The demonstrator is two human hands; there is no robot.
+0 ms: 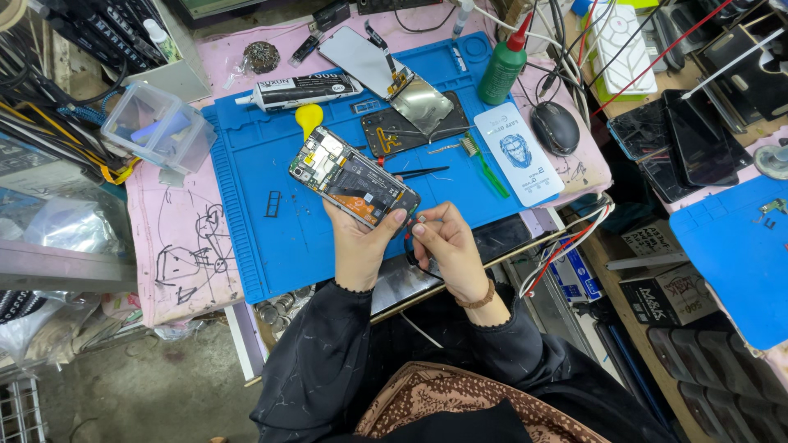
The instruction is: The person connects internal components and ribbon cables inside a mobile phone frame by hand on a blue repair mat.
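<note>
1. One opened phone (353,179) with its back cover off.
2. One blue work mat (263,238).
3. One green squeeze bottle (502,70).
4. One black computer mouse (555,127).
5. One glue tube (300,90).
6. One clear plastic box (160,127).

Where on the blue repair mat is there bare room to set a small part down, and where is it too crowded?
The blue mat is bare along its left half, between the ridged left edge and the opened phone held in the left hand. A small strip lies free under the green brush. The top is crowded: glue tube, screen panel, yellow pick, tweezers.
</note>
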